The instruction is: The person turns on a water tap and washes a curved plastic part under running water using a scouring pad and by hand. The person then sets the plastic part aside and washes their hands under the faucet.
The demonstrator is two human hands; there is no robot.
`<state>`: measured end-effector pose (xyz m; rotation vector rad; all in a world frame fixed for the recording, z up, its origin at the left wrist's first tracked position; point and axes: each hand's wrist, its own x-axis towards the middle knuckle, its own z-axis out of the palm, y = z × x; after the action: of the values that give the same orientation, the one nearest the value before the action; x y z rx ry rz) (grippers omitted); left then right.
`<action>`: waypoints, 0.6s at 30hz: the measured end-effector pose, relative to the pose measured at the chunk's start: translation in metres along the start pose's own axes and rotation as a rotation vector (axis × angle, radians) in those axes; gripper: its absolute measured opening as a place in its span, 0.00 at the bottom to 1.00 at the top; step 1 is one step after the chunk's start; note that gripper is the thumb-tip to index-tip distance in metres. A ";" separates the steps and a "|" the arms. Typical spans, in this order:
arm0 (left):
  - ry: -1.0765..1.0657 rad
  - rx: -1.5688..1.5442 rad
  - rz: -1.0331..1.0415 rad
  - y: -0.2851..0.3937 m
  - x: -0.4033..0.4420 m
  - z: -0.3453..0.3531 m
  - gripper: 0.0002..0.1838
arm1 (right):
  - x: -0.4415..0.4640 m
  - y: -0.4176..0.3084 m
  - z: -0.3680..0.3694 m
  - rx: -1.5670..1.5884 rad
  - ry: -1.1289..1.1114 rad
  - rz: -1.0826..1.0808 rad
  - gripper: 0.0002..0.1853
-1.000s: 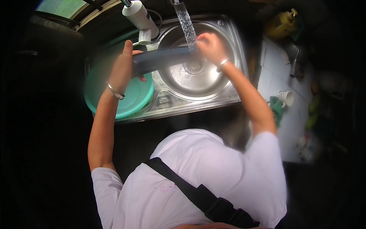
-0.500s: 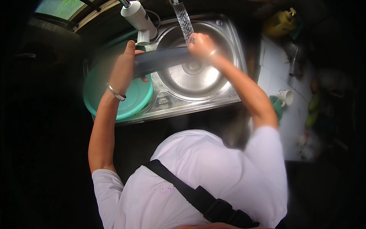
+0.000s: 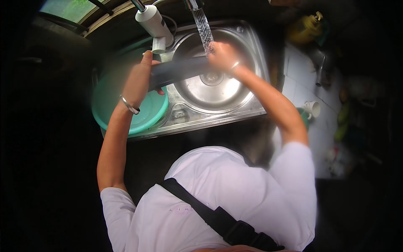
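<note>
A long dark object [image 3: 178, 71] spans from the green basin to the round steel sink bowl [image 3: 214, 103]. My left hand [image 3: 139, 82] is wrapped round its left end, thumb up, above the green basin [image 3: 149, 119]. At its right end my right hand [image 3: 222, 56] is closed against it, with fingers blurred and partly hidden. Water falls from the faucet [image 3: 194, 5] in a spray [image 3: 203, 31] onto the fingers of my right hand. What the dark object is, I cannot make out.
Behind the basin stands a white tap device [image 3: 153, 23]. To the right are a yellow pump bottle [image 3: 308, 27], a white cup [image 3: 312, 109] lying tilted on white tiles [image 3: 294, 90], and a metal object [image 3: 322, 67]. The steel sink edge [image 3: 201, 126] runs in front.
My right hand has moved left from the far side of the water stream to the right end of the dark object. My left hand keeps its hold.
</note>
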<state>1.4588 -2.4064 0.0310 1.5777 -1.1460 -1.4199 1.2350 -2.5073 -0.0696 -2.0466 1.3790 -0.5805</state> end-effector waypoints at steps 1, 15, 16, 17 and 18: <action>-0.009 -0.003 0.007 -0.001 -0.001 0.000 0.40 | 0.000 -0.012 -0.001 0.013 -0.026 -0.012 0.08; -0.029 -0.011 0.007 -0.004 0.001 -0.003 0.40 | -0.002 -0.035 -0.009 -0.068 -0.073 -0.033 0.07; -0.036 -0.011 0.014 -0.005 0.000 -0.004 0.40 | -0.001 -0.039 -0.006 -0.066 -0.052 -0.071 0.06; -0.045 -0.009 0.022 -0.006 0.000 -0.005 0.40 | -0.001 -0.046 -0.001 -0.064 -0.028 -0.107 0.06; -0.055 -0.004 0.033 -0.006 0.002 -0.006 0.40 | -0.001 -0.062 -0.004 -0.065 -0.054 -0.125 0.06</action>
<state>1.4661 -2.4062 0.0255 1.5180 -1.1949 -1.4513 1.2733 -2.4896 -0.0245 -2.1964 1.2602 -0.5351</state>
